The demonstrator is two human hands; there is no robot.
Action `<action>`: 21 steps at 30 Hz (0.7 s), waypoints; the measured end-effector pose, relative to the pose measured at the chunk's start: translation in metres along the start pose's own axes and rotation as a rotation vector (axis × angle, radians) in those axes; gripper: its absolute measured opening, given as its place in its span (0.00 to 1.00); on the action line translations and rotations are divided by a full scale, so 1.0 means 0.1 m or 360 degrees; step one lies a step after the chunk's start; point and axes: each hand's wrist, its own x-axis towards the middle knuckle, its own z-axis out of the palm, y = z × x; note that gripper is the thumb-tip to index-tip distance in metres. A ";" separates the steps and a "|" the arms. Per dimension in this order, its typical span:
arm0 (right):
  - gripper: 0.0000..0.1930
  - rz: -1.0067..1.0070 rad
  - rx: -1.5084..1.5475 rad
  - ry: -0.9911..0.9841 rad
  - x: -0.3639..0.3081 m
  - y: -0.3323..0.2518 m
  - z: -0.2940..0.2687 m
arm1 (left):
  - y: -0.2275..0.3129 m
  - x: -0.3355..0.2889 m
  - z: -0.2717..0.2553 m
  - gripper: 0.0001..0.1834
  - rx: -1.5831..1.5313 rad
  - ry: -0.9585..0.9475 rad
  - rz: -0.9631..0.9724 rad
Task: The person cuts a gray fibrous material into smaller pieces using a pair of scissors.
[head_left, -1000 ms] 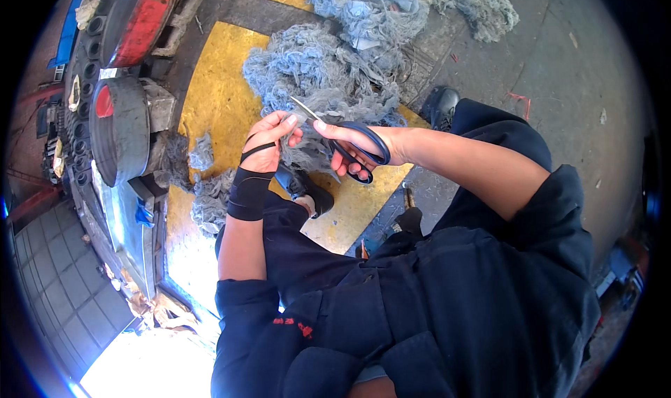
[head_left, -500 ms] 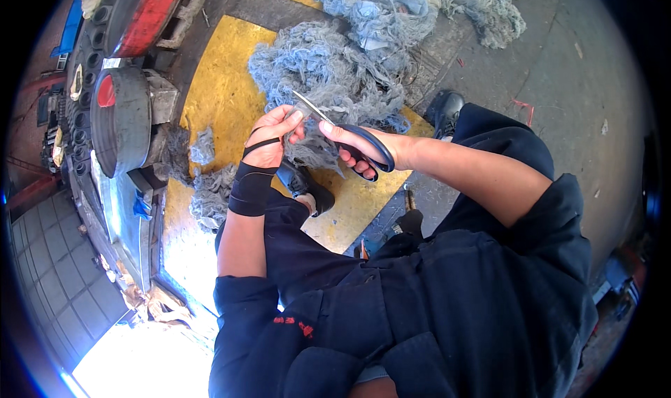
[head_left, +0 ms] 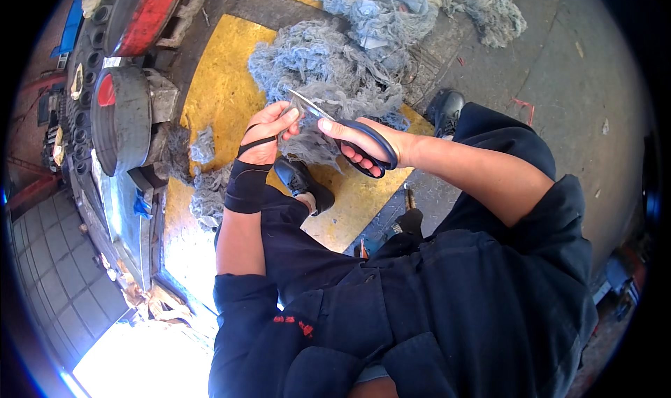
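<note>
Plainly the biggest hazard sits underfoot: a sprawling heap of grey-blue shredded fibre (head_left: 335, 62) covers the yellow-painted floor (head_left: 217, 97) ahead of the person's black shoes (head_left: 302, 182), and loose clumps (head_left: 206, 188) lie beside the metal machine (head_left: 122, 118) at the left. A foot could catch in that tangle, or stray fibre could drift toward the machine.

Next down, the small tuft of fibre (head_left: 307, 143) being worked hangs between both hands, pinched at its upper edge. It is soft and shapeless, so it may bunch against the blades rather than part cleanly, and I judge a jerk would follow.

Smallest and sharpest risk: the scissors (head_left: 349, 136). The right hand (head_left: 370, 139) is closed through the dark blue handles, blades parted and pointing at the left hand (head_left: 269, 125), whose fingers are closed on the tuft just beside the blade tips. The black wrist wrap (head_left: 246, 181) leaves those fingers bare, so a slip could nick them.
</note>
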 end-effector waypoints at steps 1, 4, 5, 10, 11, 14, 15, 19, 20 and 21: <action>0.38 -0.0009 -0.0027 -0.0005 0.03 0.01 -0.01 | 0.00 -0.01 0.00 0.07 0.0008 -0.0024 -0.0021; 0.38 -0.0032 -0.0113 0.0033 0.11 0.03 -0.07 | 0.00 0.01 0.02 0.07 0.0012 -0.0106 -0.0049; 0.39 -0.0036 -0.0158 0.0059 0.10 0.01 -0.07 | 0.00 0.00 0.02 0.07 -0.0004 -0.0117 -0.0032; 0.38 -0.0267 -0.0046 0.0276 0.04 -0.10 -0.08 | 0.01 -0.01 0.04 0.08 0.0048 -0.0017 0.0016; 0.38 -0.0365 0.0003 0.0310 -0.01 -0.20 -0.11 | -0.05 0.00 0.00 0.08 0.0092 0.0016 0.0062; 0.35 -0.0538 0.0334 0.0644 0.10 -0.31 -0.29 | -0.16 -0.03 -0.23 0.09 0.0035 0.0239 0.0294; 0.35 -0.0579 0.0359 0.0701 0.08 -0.37 -0.33 | -0.14 -0.10 -0.33 0.10 -0.0030 0.0328 0.0384; 0.34 -0.0671 0.0431 0.0846 0.04 -0.45 -0.46 | 0.01 -0.61 -0.86 0.13 -0.0109 0.0619 0.0476; 0.34 -0.0674 0.0467 0.0906 0.05 -0.46 -0.45 | 0.04 -0.79 -1.04 0.12 -0.0054 0.0679 0.0498; 0.33 -0.0690 0.0524 0.0905 0.03 -0.47 -0.44 | 0.08 -0.96 -1.25 0.12 0.0040 0.0737 0.0536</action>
